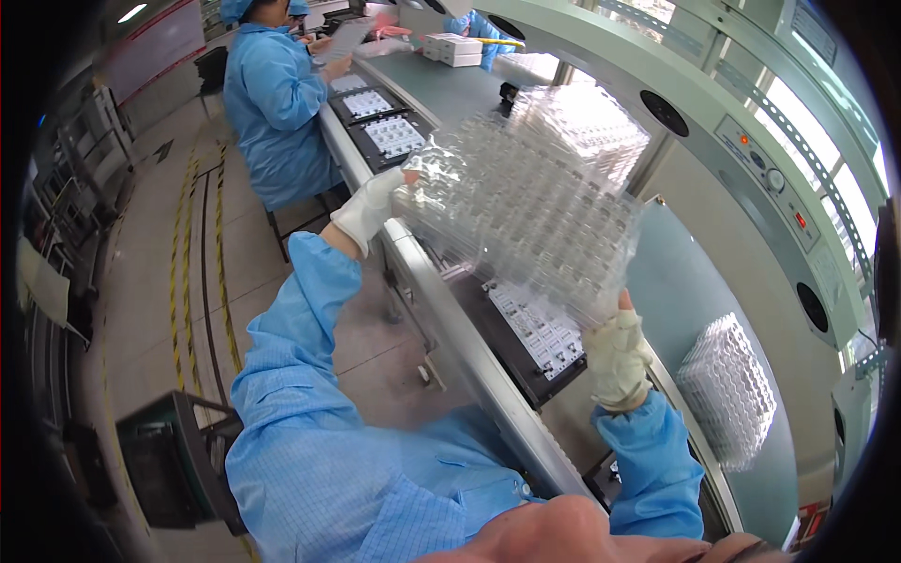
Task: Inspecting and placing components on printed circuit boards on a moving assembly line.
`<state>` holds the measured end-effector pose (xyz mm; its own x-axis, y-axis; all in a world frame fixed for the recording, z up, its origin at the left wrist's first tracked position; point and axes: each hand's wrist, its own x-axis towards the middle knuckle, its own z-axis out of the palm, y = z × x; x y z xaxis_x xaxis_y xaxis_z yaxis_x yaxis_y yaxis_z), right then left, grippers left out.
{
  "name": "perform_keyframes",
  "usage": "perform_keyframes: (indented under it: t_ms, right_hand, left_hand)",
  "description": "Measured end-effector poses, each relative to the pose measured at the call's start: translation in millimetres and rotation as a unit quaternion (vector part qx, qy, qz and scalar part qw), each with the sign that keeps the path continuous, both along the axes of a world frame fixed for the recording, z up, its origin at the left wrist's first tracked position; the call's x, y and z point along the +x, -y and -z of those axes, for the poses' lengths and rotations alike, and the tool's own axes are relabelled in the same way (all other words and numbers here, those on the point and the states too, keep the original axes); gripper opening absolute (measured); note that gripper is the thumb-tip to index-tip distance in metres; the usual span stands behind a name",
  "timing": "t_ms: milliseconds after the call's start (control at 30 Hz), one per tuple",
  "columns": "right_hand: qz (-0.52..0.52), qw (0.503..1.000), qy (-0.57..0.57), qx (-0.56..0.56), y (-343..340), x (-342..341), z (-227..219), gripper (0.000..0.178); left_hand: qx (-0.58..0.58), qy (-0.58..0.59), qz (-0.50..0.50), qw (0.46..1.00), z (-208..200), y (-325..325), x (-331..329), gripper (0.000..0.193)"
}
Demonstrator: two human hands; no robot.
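Observation:
A clear plastic tray (526, 211) with rows of moulded pockets is held up over the work line, tilted. My left hand (368, 208), in a white glove with bare fingertips, grips its left corner. At the near right corner my right hand (618, 361), gloved likewise, pinches the edge. Below the tray, a black carrier plate with a white panel of small parts (537, 328) lies on the line, partly hidden by the tray. Whether the tray's pockets hold anything I cannot tell.
A stack of clear trays (587, 131) stands beyond the held one, another stack (727, 389) at the right. More white panels (392, 137) lie farther up the line. A co-worker in blue (272, 103) sits at the far left. A machine panel (770, 178) overhangs the right side.

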<state>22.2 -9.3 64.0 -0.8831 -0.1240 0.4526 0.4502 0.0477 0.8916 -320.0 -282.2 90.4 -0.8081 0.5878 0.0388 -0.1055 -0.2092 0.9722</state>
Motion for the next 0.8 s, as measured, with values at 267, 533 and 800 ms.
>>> perform_keyframes:
  t_ms: [267, 533, 800]
  right_hand:
    - [-0.369, -0.059, -0.123, -0.919, 7.2, -75.1, 24.1, 0.05]
    - [-0.335, 0.042, -0.121, -0.933, 15.7, -113.1, 26.2, 0.05]
    - [-0.308, -0.191, -0.201, -0.91, 14.3, -152.1, 24.6, 0.045]
  left_hand:
    - [0.028, 0.057, -0.004, 0.998, 53.1, 47.9, -56.7, 0.05]
    - [0.032, 0.039, -0.106, 0.993, 48.9, 59.8, -44.8, 0.052]
    - [0.054, 0.057, -0.072, 0.994, 62.1, 67.0, -86.9, 0.051]
